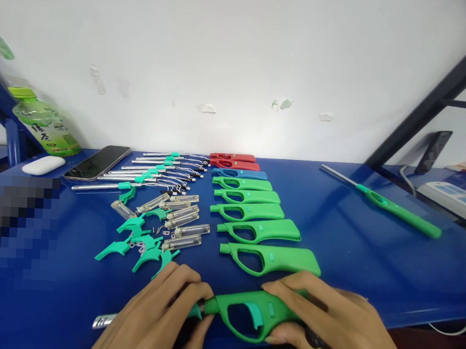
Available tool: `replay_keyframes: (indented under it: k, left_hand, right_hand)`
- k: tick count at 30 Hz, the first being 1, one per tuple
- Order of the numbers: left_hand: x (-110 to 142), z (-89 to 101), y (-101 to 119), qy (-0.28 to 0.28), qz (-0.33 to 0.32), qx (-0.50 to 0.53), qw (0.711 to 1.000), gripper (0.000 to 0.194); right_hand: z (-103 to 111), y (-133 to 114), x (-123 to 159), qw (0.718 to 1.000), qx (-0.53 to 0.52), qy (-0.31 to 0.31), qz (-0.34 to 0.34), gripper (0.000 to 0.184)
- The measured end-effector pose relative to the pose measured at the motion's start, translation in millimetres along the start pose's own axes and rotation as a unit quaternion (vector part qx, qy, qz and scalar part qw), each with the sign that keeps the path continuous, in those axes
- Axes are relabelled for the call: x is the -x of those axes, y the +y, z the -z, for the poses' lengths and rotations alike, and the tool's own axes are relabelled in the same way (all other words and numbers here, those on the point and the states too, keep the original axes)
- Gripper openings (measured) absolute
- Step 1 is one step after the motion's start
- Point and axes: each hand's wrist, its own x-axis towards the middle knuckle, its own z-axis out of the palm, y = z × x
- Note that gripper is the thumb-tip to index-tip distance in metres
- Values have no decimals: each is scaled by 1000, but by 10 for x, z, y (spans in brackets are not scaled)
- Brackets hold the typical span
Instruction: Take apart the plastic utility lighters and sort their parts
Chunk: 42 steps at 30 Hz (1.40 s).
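At the front of the table, my right hand (329, 320) is wrapped round the rear of a green lighter handle (227, 300). A teal trigger (254, 315) shows inside its finger loop. My left hand (161, 317) closes round a lighter's metal tube (103, 321), whose slotted tip sticks out on the left. The tube's teal collar (196, 313) is close to the handle's neck; my fingers hide whether they are fully joined. Just behind lies a row of green handles (291, 259), with blue (239, 174) and red ones (233, 164) farther back.
Left of the handles lie several clear fuel tanks (183, 242), teal triggers (112, 249) and metal tubes with wires (98, 186). A whole green lighter (404, 211) lies right. A phone (98, 162), white case (44, 165) and bottle (46, 123) stand back left, before the wall.
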Motion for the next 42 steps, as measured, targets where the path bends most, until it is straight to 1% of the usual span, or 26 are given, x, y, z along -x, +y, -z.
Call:
replay_keyframes:
  k: [5, 8, 11, 14, 16, 19, 21, 22, 24, 26, 29, 31, 33, 35, 37, 38, 39, 40, 42]
  left_hand:
    - [-23, 39, 9, -8, 10, 15, 1000, 18]
    - [-35, 62, 10, -12, 9, 15, 1000, 19]
    - [-41, 73, 0, -13, 9, 17, 1000, 20]
    - [-38, 68, -3, -7, 0, 10, 1000, 21]
    - [-33, 59, 4, 2, -4, -2, 1000, 21]
    - [-29, 50, 13, 27, -24, -31, 999, 23]
    - [-30, 49, 9, 35, -36, -39, 998, 24]
    - [-31, 50, 3, 36, -37, -37, 998, 24]
    - [-31, 53, -11, 28, -25, -21, 999, 24]
    - [-29, 53, -23, 17, -17, -11, 1000, 24]
    - [-28, 48, -27, 5, -14, -8, 1000, 24]
    - [-41, 49, -17, -6, -8, 5, 1000, 23]
    - [-61, 56, -3, -9, -5, 18, 1000, 23]
    - [-75, 62, 4, -3, -13, 15, 1000, 22]
    - [-64, 55, -2, -4, -18, 11, 1000, 23]
    - [-47, 43, -9, -2, -19, 11, 1000, 23]
    - [-23, 27, -17, -1, -18, 12, 1000, 24]
    - [5, 7, -25, 3, -21, 10, 1000, 24]
    - [61, -32, -31, 16, -31, -4, 999, 24]
  right_hand:
    - [-3, -21, 13, 999, 6, 33, 10, 30]
    - [-21, -23, 24, 999, 3, 44, 10, 31]
    - [-8, -14, 10, 998, 21, 50, 25, 35]
    - [50, -25, -42, 996, 65, 36, 41, 44]
    - [81, -52, -87, 994, 98, 13, 56, 53]
    - [49, -108, -150, 987, 135, -23, 88, 62]
    - [-24, -148, -183, 985, 141, -30, 97, 60]
    - [-66, -166, -196, 986, 135, -24, 95, 59]
    - [-136, -196, -211, 992, 105, -3, 72, 54]
    - [-164, -216, -216, 997, 63, 15, 39, 49]
    - [-103, -232, -214, 999, 16, 38, -3, 40]
    - [-12, -236, -209, 998, 0, 56, -9, 30]
    - [93, -226, -189, 997, 1, 71, -10, 25]
    - [201, -181, -147, 995, 16, 92, -22, 29]
    - [315, -72, -90, 991, 36, 116, -60, 34]
    - [374, 13, -60, 987, 53, 127, -83, 36]
    - [432, 118, -32, 985, 74, 119, -103, 36]
    - [483, 241, -5, 980, 106, 122, -118, 35]
    - [549, 519, 45, 966, 195, 107, -130, 38]
